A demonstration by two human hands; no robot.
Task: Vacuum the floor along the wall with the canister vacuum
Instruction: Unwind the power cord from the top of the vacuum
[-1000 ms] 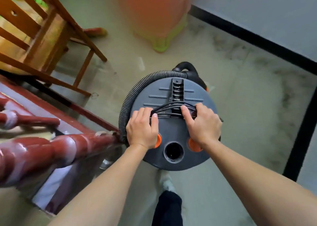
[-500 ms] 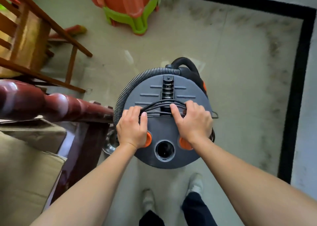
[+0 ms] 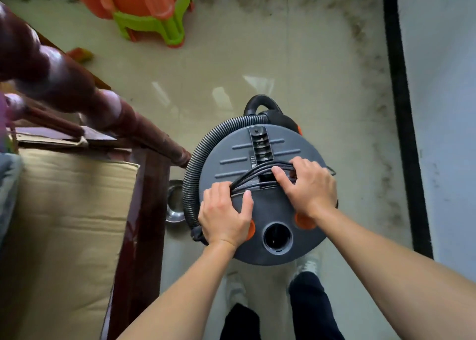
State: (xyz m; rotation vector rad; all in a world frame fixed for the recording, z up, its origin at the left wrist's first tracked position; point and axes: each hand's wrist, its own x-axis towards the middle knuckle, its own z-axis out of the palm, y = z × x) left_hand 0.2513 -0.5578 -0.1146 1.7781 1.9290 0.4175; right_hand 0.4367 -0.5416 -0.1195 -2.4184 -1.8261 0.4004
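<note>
A round grey canister vacuum [image 3: 270, 208] stands on the pale floor just in front of my feet, with orange clips and a round black inlet hole on its lid. A black ribbed hose [image 3: 192, 174] curls round its left side. A bundle of black power cord [image 3: 257, 176] lies wound across the lid's handle. My left hand [image 3: 224, 214] grips the left end of that bundle, fingers curled over the cords. My right hand [image 3: 309, 182] holds the right end, thumb and fingers hooked round the cords.
A white wall [image 3: 443, 107] with a black skirting stripe [image 3: 401, 107] runs along the right and far side. Dark red wooden furniture [image 3: 139, 210] with a beige cushion [image 3: 67, 223] stands at the left, a metal bowl [image 3: 175, 200] beside it. Stacked orange and green plastic stools [image 3: 146, 7] stand far left.
The view has shifted so the vacuum sits lower and more to the right. My left hand slid down along the cords, and the right hand's fingers dug further into the bundle.
</note>
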